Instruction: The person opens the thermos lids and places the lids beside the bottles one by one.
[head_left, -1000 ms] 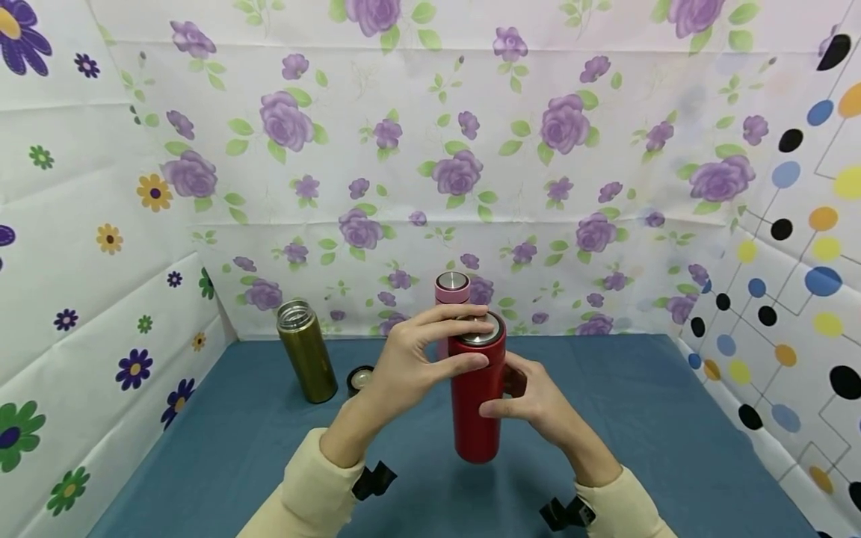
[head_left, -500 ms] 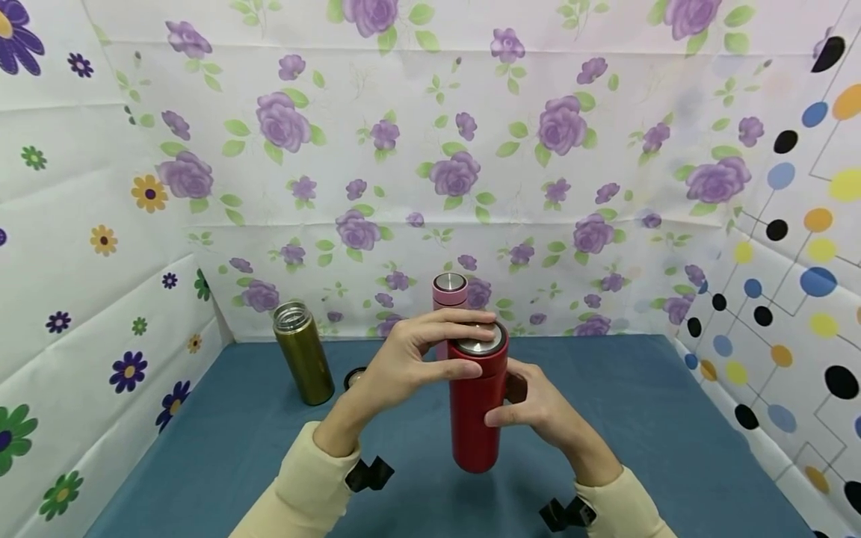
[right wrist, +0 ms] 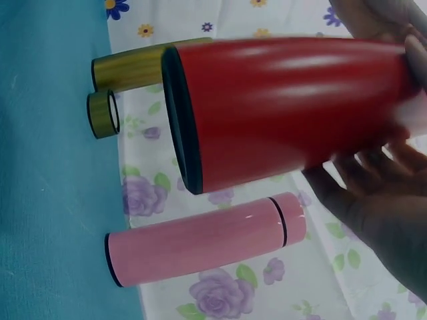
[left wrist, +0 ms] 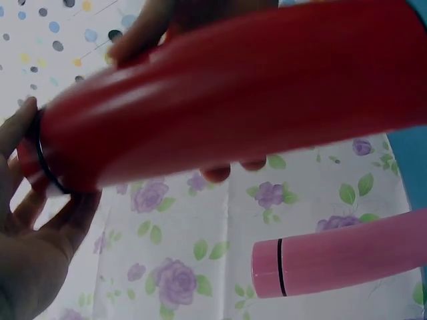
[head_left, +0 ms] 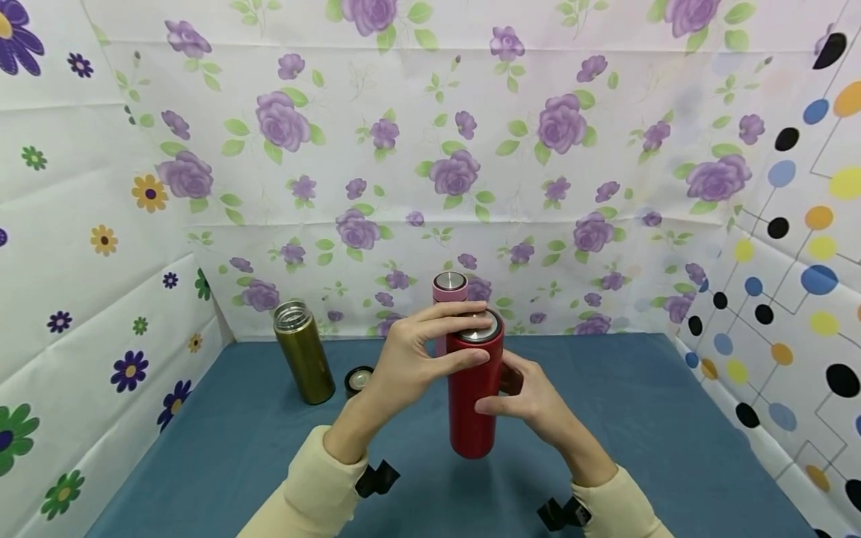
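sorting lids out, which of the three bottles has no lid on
The olive-gold metallic cylindrical bottle at the left: it stands open, its round olive-gold cap beside it. The red cylindrical bottle and pink cylindrical bottle are closed.

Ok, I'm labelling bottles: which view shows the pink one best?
The right wrist view: the pink bottle appears whole, unobstructed. The left wrist crops its lower end; in the head view, the left hand and red bottle hide most of it.

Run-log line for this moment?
left hand: grips lid of red bottle; right hand: holds red bottle; lid: on; gold bottle: open; pink bottle: lidded
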### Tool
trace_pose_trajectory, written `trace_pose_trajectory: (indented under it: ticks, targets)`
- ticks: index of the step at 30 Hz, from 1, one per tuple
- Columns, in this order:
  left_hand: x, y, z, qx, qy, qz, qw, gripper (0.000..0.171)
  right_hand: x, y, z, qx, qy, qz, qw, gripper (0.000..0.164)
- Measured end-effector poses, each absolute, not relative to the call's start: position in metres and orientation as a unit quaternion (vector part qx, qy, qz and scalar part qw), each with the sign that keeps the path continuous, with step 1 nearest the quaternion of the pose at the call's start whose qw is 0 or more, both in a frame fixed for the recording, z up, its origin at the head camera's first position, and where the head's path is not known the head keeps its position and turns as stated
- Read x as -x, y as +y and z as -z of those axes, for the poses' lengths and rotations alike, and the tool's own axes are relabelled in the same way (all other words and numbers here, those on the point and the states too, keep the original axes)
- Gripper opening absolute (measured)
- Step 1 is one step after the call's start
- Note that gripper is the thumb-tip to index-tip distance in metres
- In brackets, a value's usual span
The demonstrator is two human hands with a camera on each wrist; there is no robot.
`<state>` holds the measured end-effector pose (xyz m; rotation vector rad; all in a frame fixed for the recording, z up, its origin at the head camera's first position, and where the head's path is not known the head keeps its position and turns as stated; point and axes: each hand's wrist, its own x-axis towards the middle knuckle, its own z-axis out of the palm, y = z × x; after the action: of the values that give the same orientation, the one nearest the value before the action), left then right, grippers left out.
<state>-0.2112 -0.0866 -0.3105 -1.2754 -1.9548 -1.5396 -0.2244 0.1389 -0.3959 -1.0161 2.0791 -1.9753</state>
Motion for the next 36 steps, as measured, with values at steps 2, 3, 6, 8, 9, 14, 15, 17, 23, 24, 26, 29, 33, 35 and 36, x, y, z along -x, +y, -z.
trace_pose_trajectory:
  ticks: [2,3,6,8,9,14,15,17,23,24,26,29,33,35,36]
  targets:
    - [0.211,-0.084,0.311,0.44,-0.696,0.533,0.196,0.041,0.224,0.137,0.396,0.322,0.693,0.644,0.035,0.063]
    - [0.211,-0.083,0.312,0.437,-0.699,0.528,0.202,0.041,0.224,0.136,0.396,0.318,0.697,0.642,0.03,0.064]
    - [0.21,-0.085,0.312,0.435,-0.711,0.517,0.194,0.043,0.224,0.137,0.396,0.313,0.7,0.641,0.029,0.064]
    - [0.212,-0.089,0.311,0.443,-0.712,0.518,0.168,0.041,0.224,0.138,0.396,0.314,0.695,0.646,0.041,0.063]
    - [0.213,-0.092,0.311,0.449,-0.71,0.521,0.151,0.04,0.225,0.14,0.396,0.317,0.689,0.65,0.049,0.062]
    - [0.219,-0.098,0.308,0.484,-0.673,0.554,0.079,0.04,0.226,0.145,0.394,0.347,0.659,0.662,0.087,0.059]
    - [0.22,-0.098,0.308,0.489,-0.667,0.557,0.075,0.04,0.226,0.146,0.394,0.351,0.655,0.662,0.091,0.059]
    - [0.219,-0.097,0.308,0.492,-0.662,0.56,0.08,0.039,0.226,0.146,0.393,0.356,0.653,0.662,0.093,0.059]
    - [0.215,-0.092,0.307,0.467,-0.679,0.55,0.137,0.038,0.227,0.143,0.393,0.339,0.668,0.658,0.072,0.06]
    - [0.214,-0.091,0.308,0.462,-0.682,0.548,0.146,0.039,0.227,0.143,0.393,0.335,0.672,0.657,0.067,0.06]
    - [0.212,-0.089,0.308,0.454,-0.689,0.54,0.165,0.04,0.227,0.142,0.394,0.329,0.68,0.653,0.056,0.061]
    - [0.212,-0.086,0.31,0.445,-0.699,0.527,0.188,0.042,0.226,0.14,0.396,0.319,0.688,0.65,0.046,0.062]
    - [0.212,-0.086,0.311,0.442,-0.705,0.519,0.194,0.043,0.225,0.139,0.397,0.312,0.692,0.649,0.045,0.063]
    - [0.212,-0.087,0.311,0.445,-0.706,0.518,0.184,0.042,0.225,0.14,0.397,0.313,0.692,0.649,0.047,0.062]
    - [0.213,-0.089,0.31,0.449,-0.706,0.519,0.175,0.041,0.225,0.14,0.397,0.314,0.69,0.65,0.049,0.062]
